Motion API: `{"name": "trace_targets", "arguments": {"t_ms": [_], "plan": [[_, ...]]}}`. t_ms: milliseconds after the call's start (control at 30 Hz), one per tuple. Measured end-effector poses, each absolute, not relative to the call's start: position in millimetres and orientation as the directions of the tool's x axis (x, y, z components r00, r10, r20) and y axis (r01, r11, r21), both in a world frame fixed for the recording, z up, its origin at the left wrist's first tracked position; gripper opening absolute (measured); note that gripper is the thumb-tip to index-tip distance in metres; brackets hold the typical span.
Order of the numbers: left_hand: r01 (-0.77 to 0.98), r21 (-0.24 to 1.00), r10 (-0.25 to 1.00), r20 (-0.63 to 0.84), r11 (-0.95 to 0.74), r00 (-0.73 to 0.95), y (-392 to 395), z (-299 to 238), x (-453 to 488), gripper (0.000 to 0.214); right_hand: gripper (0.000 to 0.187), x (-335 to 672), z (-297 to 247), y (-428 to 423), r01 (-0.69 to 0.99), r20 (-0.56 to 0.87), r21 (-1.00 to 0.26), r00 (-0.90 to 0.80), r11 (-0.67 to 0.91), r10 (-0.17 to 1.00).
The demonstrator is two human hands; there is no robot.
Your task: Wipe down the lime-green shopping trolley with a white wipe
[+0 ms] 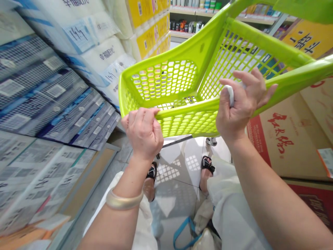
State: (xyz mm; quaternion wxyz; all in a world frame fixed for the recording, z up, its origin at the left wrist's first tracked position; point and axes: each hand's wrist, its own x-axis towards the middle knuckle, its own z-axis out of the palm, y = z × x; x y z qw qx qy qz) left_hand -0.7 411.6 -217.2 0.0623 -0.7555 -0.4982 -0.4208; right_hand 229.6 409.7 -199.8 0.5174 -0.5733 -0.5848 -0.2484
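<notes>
A lime-green plastic shopping basket [166,81] with a perforated mesh wall hangs tilted in front of me, its long rim bar [187,111] running across the view. My left hand [143,133] is closed around that rim. My right hand [241,106] grips the rim further to the right and also presses a small white object [229,95] into its palm. Most of that white object is hidden by my fingers, so I cannot tell what it is. A pale bangle [124,201] circles my left wrist.
Stacks of plastic-wrapped paper goods [52,93] stand close on the left, and printed cardboard boxes [286,139] stand on the right. Store shelves [182,34] lie ahead. Below are a tiled floor [177,194], my black sandals [207,165], and a bag with a blue strap [183,232].
</notes>
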Motion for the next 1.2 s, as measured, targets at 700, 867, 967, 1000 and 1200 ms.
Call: {"name": "trace_targets", "arguments": {"t_ms": [700,867,967,1000,1200], "plan": [[0.793,0.376,0.671,0.739,-0.479,0.055,413.2,-211.5,45.7,0.040,0.026,200.5,-195.3,400.2,0.952,0.887,-0.202,0.078,0.230,0.455],[0.799,0.389,0.670,0.742,-0.458,0.023,412.3,-209.5,42.5,0.039,0.028,250.0,-175.2,407.3,0.964,0.942,-0.237,0.198,0.119,0.269],[0.803,0.410,0.678,0.735,-0.432,-0.011,410.7,-209.1,46.4,0.039,0.026,254.5,-165.7,413.6,0.965,0.936,-0.246,0.213,0.087,0.281],[0.805,0.421,0.685,0.729,-0.419,-0.024,410.4,-209.2,48.5,0.039,0.026,248.5,-164.3,414.7,0.964,0.923,-0.248,0.205,0.095,0.327],[0.774,0.467,0.687,0.725,-0.427,-0.058,411.2,-212.5,63.5,0.039,0.027,183.8,-167.9,410.7,0.931,0.715,-0.253,-0.004,0.264,0.699]]}}
